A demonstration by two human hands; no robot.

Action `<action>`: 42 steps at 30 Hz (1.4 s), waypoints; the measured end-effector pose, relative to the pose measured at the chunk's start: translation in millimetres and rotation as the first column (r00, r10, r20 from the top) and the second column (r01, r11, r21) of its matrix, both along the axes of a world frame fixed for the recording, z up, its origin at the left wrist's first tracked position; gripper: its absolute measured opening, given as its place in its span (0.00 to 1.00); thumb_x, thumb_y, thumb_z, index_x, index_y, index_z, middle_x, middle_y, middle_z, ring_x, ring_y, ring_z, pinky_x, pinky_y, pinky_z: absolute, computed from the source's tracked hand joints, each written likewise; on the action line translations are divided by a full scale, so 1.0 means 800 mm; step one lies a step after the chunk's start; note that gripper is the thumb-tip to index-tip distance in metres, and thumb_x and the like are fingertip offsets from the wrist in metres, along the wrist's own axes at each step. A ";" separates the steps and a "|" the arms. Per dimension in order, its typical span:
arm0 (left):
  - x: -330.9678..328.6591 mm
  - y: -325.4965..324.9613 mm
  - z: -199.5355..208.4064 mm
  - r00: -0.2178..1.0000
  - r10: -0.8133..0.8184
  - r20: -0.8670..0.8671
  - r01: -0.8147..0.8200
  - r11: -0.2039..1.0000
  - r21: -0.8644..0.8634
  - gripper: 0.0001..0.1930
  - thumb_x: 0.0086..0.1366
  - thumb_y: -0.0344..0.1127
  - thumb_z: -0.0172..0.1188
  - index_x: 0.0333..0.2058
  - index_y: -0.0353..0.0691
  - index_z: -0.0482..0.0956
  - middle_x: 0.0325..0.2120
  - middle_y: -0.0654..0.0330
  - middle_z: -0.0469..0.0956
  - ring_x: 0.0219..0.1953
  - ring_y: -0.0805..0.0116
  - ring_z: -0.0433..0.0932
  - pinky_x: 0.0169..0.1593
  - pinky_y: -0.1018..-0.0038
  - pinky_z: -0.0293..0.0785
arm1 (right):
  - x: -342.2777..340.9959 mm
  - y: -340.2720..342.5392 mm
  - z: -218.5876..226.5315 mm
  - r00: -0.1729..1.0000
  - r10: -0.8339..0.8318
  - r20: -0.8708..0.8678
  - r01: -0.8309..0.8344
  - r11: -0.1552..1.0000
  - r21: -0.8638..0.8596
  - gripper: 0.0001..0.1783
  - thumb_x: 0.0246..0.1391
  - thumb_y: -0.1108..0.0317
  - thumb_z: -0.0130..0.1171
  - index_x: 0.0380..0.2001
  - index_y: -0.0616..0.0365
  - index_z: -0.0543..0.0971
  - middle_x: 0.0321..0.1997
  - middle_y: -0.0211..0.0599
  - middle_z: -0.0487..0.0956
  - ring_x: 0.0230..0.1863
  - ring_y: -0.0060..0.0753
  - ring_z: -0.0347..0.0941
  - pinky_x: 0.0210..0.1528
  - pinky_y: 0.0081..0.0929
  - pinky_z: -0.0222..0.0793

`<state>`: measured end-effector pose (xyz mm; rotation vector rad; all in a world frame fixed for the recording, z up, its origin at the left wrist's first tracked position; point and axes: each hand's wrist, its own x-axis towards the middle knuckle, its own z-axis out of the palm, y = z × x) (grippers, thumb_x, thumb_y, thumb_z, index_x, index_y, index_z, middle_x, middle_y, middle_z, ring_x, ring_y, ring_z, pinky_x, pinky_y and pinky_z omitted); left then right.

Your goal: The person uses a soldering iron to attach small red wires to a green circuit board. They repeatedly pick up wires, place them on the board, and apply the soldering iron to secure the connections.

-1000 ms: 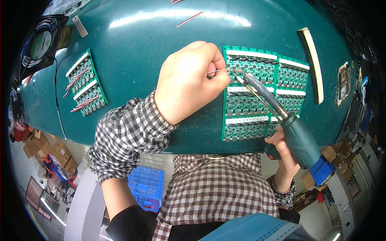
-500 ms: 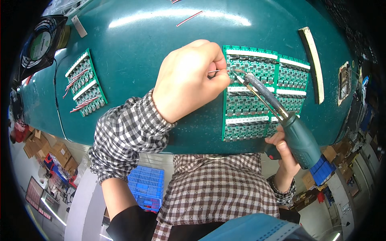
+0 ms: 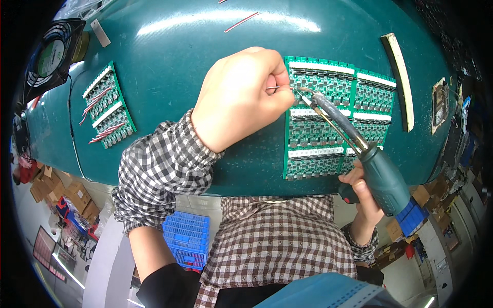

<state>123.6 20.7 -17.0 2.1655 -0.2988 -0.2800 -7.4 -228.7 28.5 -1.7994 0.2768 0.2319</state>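
Observation:
My left hand (image 3: 244,97) is closed in a pinch on a thin wire (image 3: 272,88), beside the upper left edge of a green panel of circuit boards (image 3: 314,131). In my right hand (image 3: 363,192) is a soldering iron (image 3: 382,177) with a dark green, gun-shaped handle. Its bent metal tip reaches over the panel's upper left part, close to my left fingertips. Whether the tip touches the wire is too small to tell. White strips and dark parts run in rows across the panel. My left fingers hide part of the wire.
A smaller circuit board panel (image 3: 109,105) with red and white wires lies at the left, near a black fan (image 3: 51,57). Loose wire (image 3: 241,22) lies at the far side. A pale bar (image 3: 400,82) and a small worn tray (image 3: 439,105) are at the right.
Both hands stay almost in place. My left hand has shifted very slightly, and the wire end sits a little higher. The iron's tip remains over the same part of the panel.

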 end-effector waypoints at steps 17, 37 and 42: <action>0.003 0.001 0.002 0.999 -0.012 -0.038 0.014 0.999 0.030 0.05 0.49 0.27 0.62 0.26 0.35 0.77 0.21 0.64 0.73 0.22 0.78 0.70 0.28 0.79 0.69 | 0.001 0.003 0.001 1.000 -0.004 0.001 0.004 0.999 -0.032 0.28 0.51 0.69 0.62 0.48 0.82 0.69 0.24 0.41 0.74 0.26 0.34 0.74 0.34 0.36 0.79; 0.004 -0.002 0.004 1.000 -0.007 -0.029 0.008 0.999 0.034 0.05 0.49 0.27 0.62 0.25 0.34 0.76 0.20 0.63 0.71 0.21 0.78 0.68 0.27 0.79 0.67 | 0.001 0.004 0.003 1.000 -0.014 0.004 0.014 1.000 -0.003 0.29 0.51 0.67 0.62 0.49 0.82 0.68 0.23 0.39 0.73 0.25 0.32 0.73 0.35 0.37 0.78; 0.004 -0.002 0.004 0.999 -0.010 -0.036 0.011 0.999 0.035 0.05 0.49 0.27 0.62 0.25 0.34 0.77 0.20 0.63 0.71 0.21 0.78 0.68 0.27 0.79 0.68 | 0.000 0.000 0.001 1.000 0.026 0.002 -0.026 0.999 -0.040 0.29 0.52 0.68 0.61 0.50 0.82 0.68 0.23 0.39 0.73 0.25 0.32 0.72 0.35 0.37 0.78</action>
